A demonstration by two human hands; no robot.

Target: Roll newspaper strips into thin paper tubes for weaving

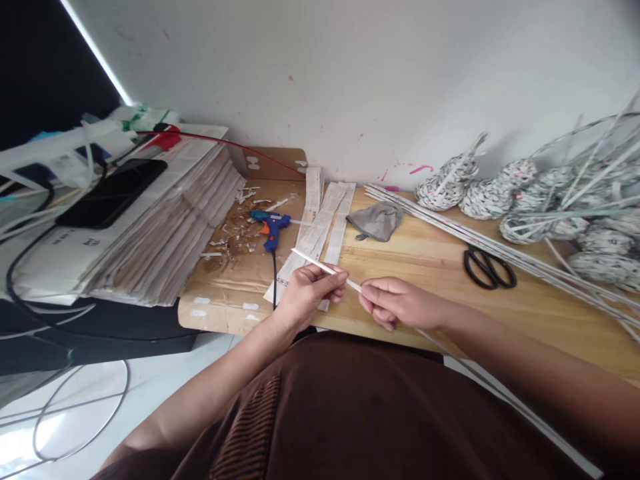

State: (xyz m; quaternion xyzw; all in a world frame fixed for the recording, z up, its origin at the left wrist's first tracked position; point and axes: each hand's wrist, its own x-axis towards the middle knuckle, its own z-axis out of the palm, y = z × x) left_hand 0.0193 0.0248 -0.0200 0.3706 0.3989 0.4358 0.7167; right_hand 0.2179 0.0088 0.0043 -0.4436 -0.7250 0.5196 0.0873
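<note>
A long, thin white rolled paper tube (354, 285) runs through both of my hands. Its pointed tip sticks out past my left hand (307, 292), whose thumb and fingers are closed around it near that end. My right hand (395, 300) pinches the same tube a little farther along. From there the tube passes under my right forearm and down to the lower right. Behind my left hand lie several flat strips of newspaper (320, 230). A blue glue gun (274, 230) rests to their left on cardboard, its nozzle end toward the strips.
A tall stack of paper (185, 227) stands at left, with a phone (115, 193) and cables on top. Scraps litter the cardboard (215, 310). To the right are a grey cloth (377, 221), black-handled scissors (489, 268), long paper tubes (450, 233) and woven paper pieces (493, 190).
</note>
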